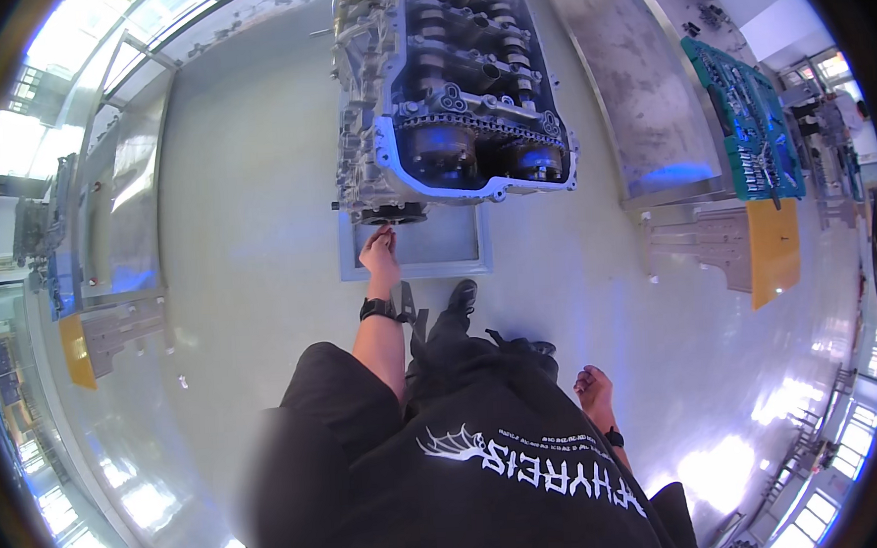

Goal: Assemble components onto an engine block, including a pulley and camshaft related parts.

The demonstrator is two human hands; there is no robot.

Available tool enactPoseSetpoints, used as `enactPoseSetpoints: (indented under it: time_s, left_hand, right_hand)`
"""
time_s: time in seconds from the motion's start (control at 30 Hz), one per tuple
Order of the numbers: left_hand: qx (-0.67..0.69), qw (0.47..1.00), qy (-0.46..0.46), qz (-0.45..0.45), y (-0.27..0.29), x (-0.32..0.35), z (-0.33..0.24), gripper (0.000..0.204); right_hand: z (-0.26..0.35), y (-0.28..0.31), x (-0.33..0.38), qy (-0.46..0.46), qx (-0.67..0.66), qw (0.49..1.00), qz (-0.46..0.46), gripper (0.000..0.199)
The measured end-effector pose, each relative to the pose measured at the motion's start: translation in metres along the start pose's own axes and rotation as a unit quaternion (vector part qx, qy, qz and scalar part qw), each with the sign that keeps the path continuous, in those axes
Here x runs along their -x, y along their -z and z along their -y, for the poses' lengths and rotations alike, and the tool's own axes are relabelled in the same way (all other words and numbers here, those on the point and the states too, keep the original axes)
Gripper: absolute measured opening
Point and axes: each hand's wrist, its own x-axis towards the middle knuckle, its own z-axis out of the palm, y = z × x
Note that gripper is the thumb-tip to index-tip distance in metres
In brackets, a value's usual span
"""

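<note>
The dark pulley (408, 213) sits at the near left end of the engine (474, 98), long axis running near to far, right at the left hand's (380, 254) bunched fingertips, grip unclear, while the right hand (595, 393) hangs loosely half-open, well apart, near right.

The pale, glossy floor (255, 184) bears the person's dark shoes (463, 298), a low grey rectangular frame (438, 269) and a small white scrap (183, 382). Over on the right, a metal bench (648, 114) carries an open green tool case (748, 124) and dark metal parts (711, 14). I can't make out what holds up the engine (449, 95).
</note>
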Motion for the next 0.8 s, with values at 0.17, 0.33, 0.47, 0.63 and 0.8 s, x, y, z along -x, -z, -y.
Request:
enactPoseSetpoints:
  time_s: [0.17, 0.33, 0.47, 0.63, 0.8]
  left_hand:
    - [0.131, 0.942, 0.302, -0.057, -0.006, -0.013, 0.009, 0.028]
    - [0.133, 0.919, 0.366, 0.067, 0.02, -0.064, 0.029, 0.034]
    - [0.136, 0.943, 0.304, 0.006, 0.004, -0.05, 0.039, 0.014]
    - [0.059, 0.982, 0.169, -0.064, 0.007, -0.051, 0.03, 0.017]
    - [0.157, 0.974, 0.117, -0.117, -0.007, -0.031, 0.015, 0.011]
  right_hand:
    - [-0.003, -0.001, -0.002, 0.008, -0.008, 1.0, -0.009, 0.025]
    - [-0.002, -0.004, 0.001, 0.014, -0.009, 1.0, -0.003, 0.024]
    - [-0.006, 0.005, 0.009, 0.008, -0.022, 1.0, -0.01, 0.024]
    - [-0.006, 0.002, 0.008, -0.001, -0.02, 1.0, -0.018, 0.017]
    - [-0.011, 0.005, 0.008, 0.016, -0.029, 0.999, -0.011, 0.019]
